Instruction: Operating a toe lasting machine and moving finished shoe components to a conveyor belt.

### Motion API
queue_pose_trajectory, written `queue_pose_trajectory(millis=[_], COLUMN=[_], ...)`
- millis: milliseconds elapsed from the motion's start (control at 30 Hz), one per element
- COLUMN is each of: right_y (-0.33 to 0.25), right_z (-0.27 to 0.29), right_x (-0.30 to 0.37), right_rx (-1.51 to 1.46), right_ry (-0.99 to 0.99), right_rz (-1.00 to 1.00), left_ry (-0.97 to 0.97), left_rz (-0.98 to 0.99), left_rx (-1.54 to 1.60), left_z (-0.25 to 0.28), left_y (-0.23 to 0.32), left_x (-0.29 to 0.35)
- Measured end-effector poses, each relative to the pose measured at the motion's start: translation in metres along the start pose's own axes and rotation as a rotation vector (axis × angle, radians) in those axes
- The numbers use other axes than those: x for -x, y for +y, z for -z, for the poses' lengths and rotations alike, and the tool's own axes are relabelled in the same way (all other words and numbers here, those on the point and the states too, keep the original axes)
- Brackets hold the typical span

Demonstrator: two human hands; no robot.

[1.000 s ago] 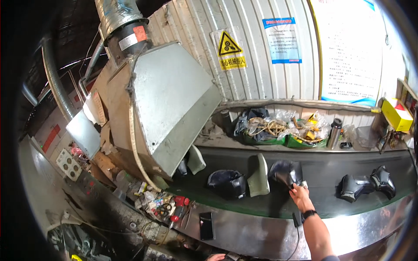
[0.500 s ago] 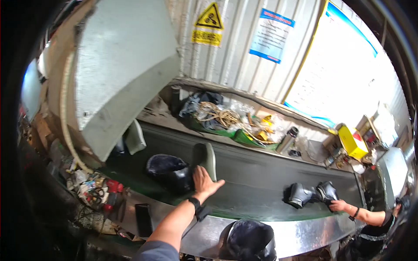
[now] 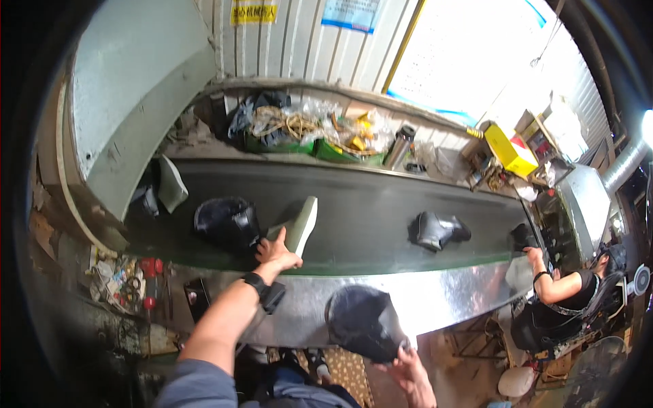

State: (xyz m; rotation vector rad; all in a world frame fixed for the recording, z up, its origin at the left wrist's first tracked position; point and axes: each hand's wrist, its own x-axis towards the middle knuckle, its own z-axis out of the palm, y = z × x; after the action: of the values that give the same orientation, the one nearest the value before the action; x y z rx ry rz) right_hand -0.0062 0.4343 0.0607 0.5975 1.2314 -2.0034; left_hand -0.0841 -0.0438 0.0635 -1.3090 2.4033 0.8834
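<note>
My left hand (image 3: 277,254), fingers spread, rests against a pale sole-shaped piece (image 3: 303,228) standing on the dark conveyor belt. Just left of it lies a black boot shaft (image 3: 228,219) with its wide mouth turned left. Whether the two are joined, I cannot tell. Over the near metal ledge, my right hand (image 3: 406,375) grips the lower right end of another black boot (image 3: 364,325), whose broad opening faces up and left. A black boot (image 3: 437,231) lies alone farther right on the belt.
At the belt's left end stand another pale sole piece (image 3: 172,185) and a pale machine hood (image 3: 136,88). A phone (image 3: 196,299) lies on the metal ledge (image 3: 449,289). Behind are a thermos (image 3: 400,147) and a yellow box (image 3: 510,151). A co-worker (image 3: 564,292) reaches in at right.
My right hand has come into view, holding the black boot at the ledge. My left hand stays by the pale piece. At right, the co-worker's hand is now apart from the lone boot.
</note>
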Motion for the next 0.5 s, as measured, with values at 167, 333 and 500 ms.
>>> queue_pose_trajectory(millis=[167, 333, 500], right_y=[-0.045, -0.066, -0.076], right_z=[-0.030, -0.031, -0.033], right_x=[-0.007, -0.021, -0.035], right_rx=[0.040, -0.006, 0.392], right_ry=[-0.214, -0.117, 0.181], right_rz=[0.022, 0.076, 0.404], left_ry=[0.554, 0.768, 0.516], left_rz=[-0.921, -1.437, -1.465], left_rx=[-0.414, -0.535, -0.424], left_z=[0.024, -0.051, -0.117], left_y=[-0.052, -0.064, -0.058], left_x=[0.112, 0.205, 0.234])
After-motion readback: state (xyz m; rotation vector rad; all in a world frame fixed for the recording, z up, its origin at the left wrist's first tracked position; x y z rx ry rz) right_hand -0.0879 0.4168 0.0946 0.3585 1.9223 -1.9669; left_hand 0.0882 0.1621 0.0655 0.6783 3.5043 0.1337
